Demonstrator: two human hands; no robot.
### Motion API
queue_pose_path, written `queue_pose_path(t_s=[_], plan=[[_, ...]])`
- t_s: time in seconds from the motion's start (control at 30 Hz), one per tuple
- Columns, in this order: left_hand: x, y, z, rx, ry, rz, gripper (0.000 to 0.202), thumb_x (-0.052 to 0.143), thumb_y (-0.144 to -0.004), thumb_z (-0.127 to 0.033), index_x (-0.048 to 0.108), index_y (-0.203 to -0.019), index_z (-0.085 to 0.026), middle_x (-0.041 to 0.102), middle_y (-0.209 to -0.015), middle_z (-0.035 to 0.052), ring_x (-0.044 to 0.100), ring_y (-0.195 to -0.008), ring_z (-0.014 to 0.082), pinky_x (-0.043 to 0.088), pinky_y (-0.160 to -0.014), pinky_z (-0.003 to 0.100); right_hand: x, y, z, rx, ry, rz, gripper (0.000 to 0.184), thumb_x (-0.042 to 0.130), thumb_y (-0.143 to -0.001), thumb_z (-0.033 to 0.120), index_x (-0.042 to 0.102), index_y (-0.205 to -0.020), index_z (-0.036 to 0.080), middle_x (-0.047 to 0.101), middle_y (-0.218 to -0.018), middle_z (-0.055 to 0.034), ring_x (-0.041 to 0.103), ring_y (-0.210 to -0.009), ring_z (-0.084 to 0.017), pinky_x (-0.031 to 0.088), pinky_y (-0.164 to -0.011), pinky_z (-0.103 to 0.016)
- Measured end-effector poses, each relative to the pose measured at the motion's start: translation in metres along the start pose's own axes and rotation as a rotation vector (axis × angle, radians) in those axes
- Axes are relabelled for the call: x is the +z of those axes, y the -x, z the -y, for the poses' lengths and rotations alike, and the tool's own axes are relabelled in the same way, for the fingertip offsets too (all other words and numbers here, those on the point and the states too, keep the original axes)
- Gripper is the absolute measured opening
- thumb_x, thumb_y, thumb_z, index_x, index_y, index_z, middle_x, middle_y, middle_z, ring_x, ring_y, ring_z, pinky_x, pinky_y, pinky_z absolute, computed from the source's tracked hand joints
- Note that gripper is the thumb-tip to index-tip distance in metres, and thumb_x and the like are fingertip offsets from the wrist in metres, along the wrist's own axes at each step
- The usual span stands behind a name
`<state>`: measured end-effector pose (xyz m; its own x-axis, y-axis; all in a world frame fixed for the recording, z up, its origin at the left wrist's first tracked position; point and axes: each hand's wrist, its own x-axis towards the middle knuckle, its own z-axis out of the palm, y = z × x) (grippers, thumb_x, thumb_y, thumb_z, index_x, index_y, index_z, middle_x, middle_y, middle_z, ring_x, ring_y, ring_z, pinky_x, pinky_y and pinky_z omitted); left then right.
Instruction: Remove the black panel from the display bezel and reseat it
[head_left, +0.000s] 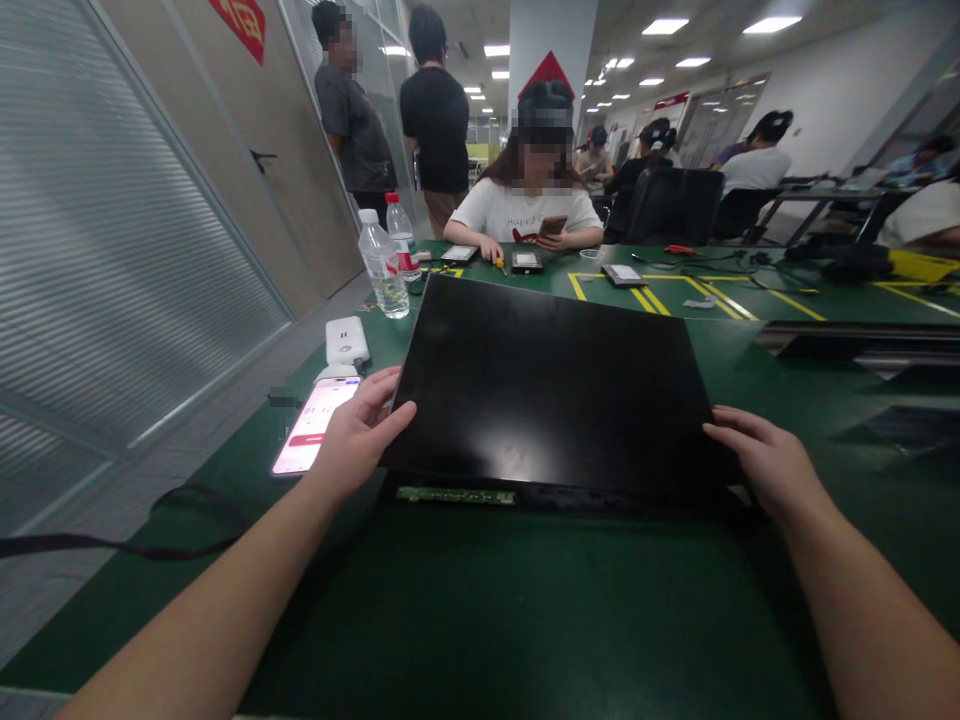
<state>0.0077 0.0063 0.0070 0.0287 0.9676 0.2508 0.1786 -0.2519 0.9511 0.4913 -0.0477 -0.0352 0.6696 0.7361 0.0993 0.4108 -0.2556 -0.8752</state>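
With my left hand (358, 437) and right hand (778, 465) gripping its opposite side edges, I hold the black panel (555, 385) tilted over the green table (562, 610), where a slackened grip on either side could let it slip and crack against the table.

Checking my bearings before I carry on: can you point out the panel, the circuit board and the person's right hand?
Panel (551, 385): head view, middle of its dark face.
Circuit board (455, 496): head view, middle of its green strip.
Right hand (782, 468): head view, back of the hand.
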Motion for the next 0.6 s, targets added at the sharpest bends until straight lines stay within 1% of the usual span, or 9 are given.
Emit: queue_pose_path(t_s=[0.03,0.1,0.13,0.2,0.27,0.37,0.47,0.53,0.6], plan=[[-0.001,-0.001,0.000,-0.023,0.047,-0.014,0.050,0.092,-0.079,-0.047,0.084,-0.122,-0.023,0.067,-0.157,0.0104,0.055,-0.151,0.0401,0.049,-0.124,0.048,-0.001,0.004,0.008,0.055,-0.126,-0.001,0.038,0.082,-0.063,0.039,0.080,-0.098,0.025,0.083,-0.118,-0.0112,0.073,-0.125,-0.036,0.055,-0.113,-0.047],[-0.003,-0.004,-0.001,-0.099,0.158,-0.026,0.056,0.096,-0.073,-0.047,0.084,-0.121,-0.021,0.071,-0.152,0.0114,0.061,-0.145,0.0402,0.052,-0.121,0.047,-0.004,0.012,0.022,0.158,-0.337,0.028,0.047,0.083,-0.057,0.034,0.079,-0.103,0.025,0.084,-0.107,-0.0093,0.077,-0.114,-0.036,0.062,-0.104,-0.047],[-0.003,-0.005,-0.003,-0.146,0.208,-0.020,0.058,0.098,-0.070,-0.047,0.085,-0.120,-0.020,0.075,-0.147,0.0119,0.064,-0.141,0.0403,0.055,-0.117,0.046,-0.007,0.016,0.029,0.187,-0.401,0.052,0.052,0.083,-0.057,0.033,0.079,-0.108,0.025,0.084,-0.104,-0.0086,0.079,-0.109,-0.036,0.064,-0.099,-0.047],[-0.004,-0.006,-0.006,-0.227,0.273,-0.001,0.060,0.101,-0.065,-0.047,0.086,-0.116,-0.019,0.082,-0.133,0.0120,0.071,-0.131,0.0399,0.060,-0.109,0.044,-0.013,0.020,0.036,0.179,-0.487,0.107,0.053,0.082,-0.063,0.036,0.078,-0.116,0.027,0.084,-0.109,-0.0085,0.080,-0.108,-0.035,0.065,-0.096,-0.047],[-0.004,-0.007,-0.010,-0.272,0.302,0.008,0.059,0.103,-0.062,-0.046,0.087,-0.111,-0.019,0.085,-0.121,0.0110,0.076,-0.121,0.0381,0.063,-0.100,0.040,-0.018,0.021,0.036,0.150,-0.518,0.188,0.046,0.075,-0.074,0.044,0.078,-0.118,0.029,0.083,-0.113,-0.0095,0.079,-0.113,-0.036,0.065,-0.097,-0.050],[-0.005,-0.007,-0.011,-0.312,0.313,0.009,0.058,0.104,-0.059,-0.046,0.087,-0.107,-0.019,0.087,-0.111,0.0100,0.079,-0.110,0.0345,0.063,-0.087,0.034,-0.021,0.022,0.028,0.159,-0.482,0.292,0.036,0.068,-0.081,0.052,0.080,-0.104,0.028,0.083,-0.106,-0.0133,0.078,-0.116,-0.040,0.065,-0.098,-0.058],[-0.007,-0.008,-0.008,-0.352,0.294,0.020,0.056,0.102,-0.062,-0.046,0.087,-0.108,-0.018,0.086,-0.107,0.0104,0.079,-0.105,0.0327,0.061,-0.078,0.031,-0.023,0.022,0.023,0.177,-0.443,0.304,0.027,0.072,-0.077,0.052,0.079,-0.087,0.028,0.080,-0.091,-0.0139,0.079,-0.108,-0.042,0.065,-0.096,-0.062],[-0.008,-0.009,-0.005,-0.369,0.290,0.025,0.052,0.097,-0.069,-0.048,0.086,-0.111,-0.019,0.086,-0.107,0.0096,0.078,-0.107,0.0330,0.061,-0.078,0.031,-0.025,0.023,0.025,0.183,-0.430,0.277,0.021,0.073,-0.075,0.049,0.077,-0.080,0.029,0.078,-0.082,-0.0136,0.080,-0.100,-0.042,0.065,-0.093,-0.063],[-0.008,-0.011,-0.001,-0.385,0.313,0.043,0.049,0.089,-0.077,-0.055,0.086,-0.112,-0.021,0.085,-0.109,0.0100,0.077,-0.113,0.0354,0.062,-0.084,0.035,-0.027,0.023,0.029,0.170,-0.433,0.257,0.022,0.068,-0.077,0.046,0.078,-0.080,0.027,0.078,-0.079,-0.0148,0.081,-0.094,-0.042,0.064,-0.093,-0.064]])
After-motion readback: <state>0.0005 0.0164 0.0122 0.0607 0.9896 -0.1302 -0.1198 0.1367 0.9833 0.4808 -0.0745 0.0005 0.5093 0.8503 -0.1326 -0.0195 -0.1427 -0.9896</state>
